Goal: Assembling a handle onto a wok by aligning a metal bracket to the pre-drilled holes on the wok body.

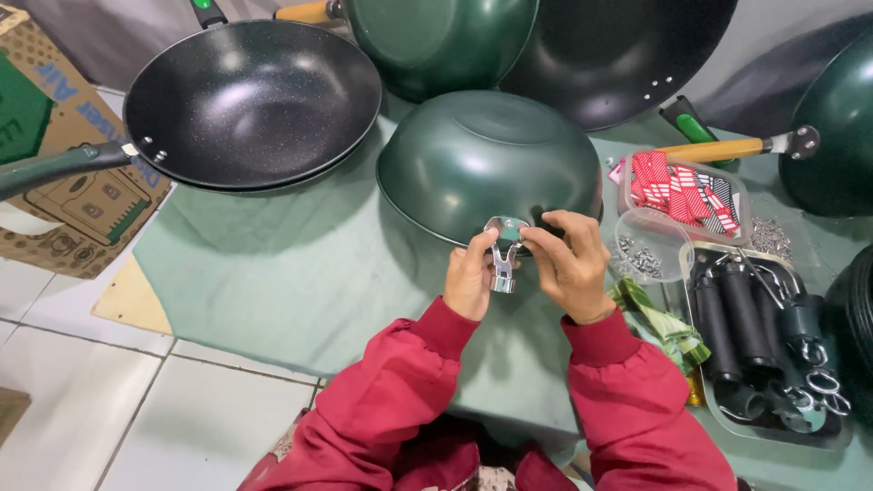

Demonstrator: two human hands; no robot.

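Lying upside down on the green-clothed surface (273, 264), the dark green pan (486, 164) has the shiny forked metal bracket (503, 247) at its near rim, pinched by left hand (470, 277) and right hand (568, 264), best kept level and square to that rim.

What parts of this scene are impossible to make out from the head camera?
- Metal bracket: the left hand and right hand cover its sides.
- Upturned green pan: its inside faces down, unseen.
- Clear tub: the small metal bits in it are too tiny to identify.
- Tray of black handles: cut off at the right edge.
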